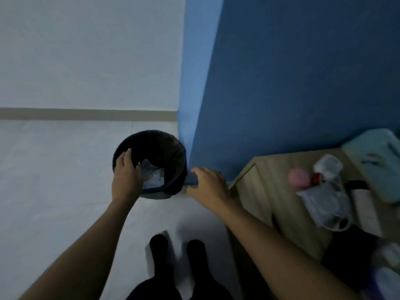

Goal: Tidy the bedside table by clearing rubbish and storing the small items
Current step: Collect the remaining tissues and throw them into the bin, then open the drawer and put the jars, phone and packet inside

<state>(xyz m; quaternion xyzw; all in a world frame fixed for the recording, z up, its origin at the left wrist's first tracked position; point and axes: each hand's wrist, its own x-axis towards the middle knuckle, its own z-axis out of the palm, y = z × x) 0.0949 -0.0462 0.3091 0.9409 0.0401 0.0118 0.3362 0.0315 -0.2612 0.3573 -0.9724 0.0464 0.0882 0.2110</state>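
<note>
The pale crumpled rubbish [154,176] lies inside the black-lined bin [173,148], which stands on the floor against the corner of the blue wall [292,83]. The left hand [126,172] hangs over the bin's near-left rim with its fingers dipping into the mouth, fingertips right at the edge of the rubbish. Whether that grip pinches the paper or is clear of it cannot be told, since the fingers hide the contact. The right hand [207,185] hovers just right of the bin, beside the wall's corner. It is seen from the back with fingers loosely bent, and nothing shows in its grip.

Farther right is the wooden surface [281,180], well apart from the bin. It carries a pink round thing [298,175], a white packet with a cable [324,204] and a teal pouch [376,161] at the far edge; other blurred items sit toward its near end. The items run in a line along the surface, away from the person.

The judgement for the coming move is that everything left to sort lies to the right of both hands. The right hand is clearly the nearer, so it suits the reach to the surface, with the bin on the left for any further drop.
</note>
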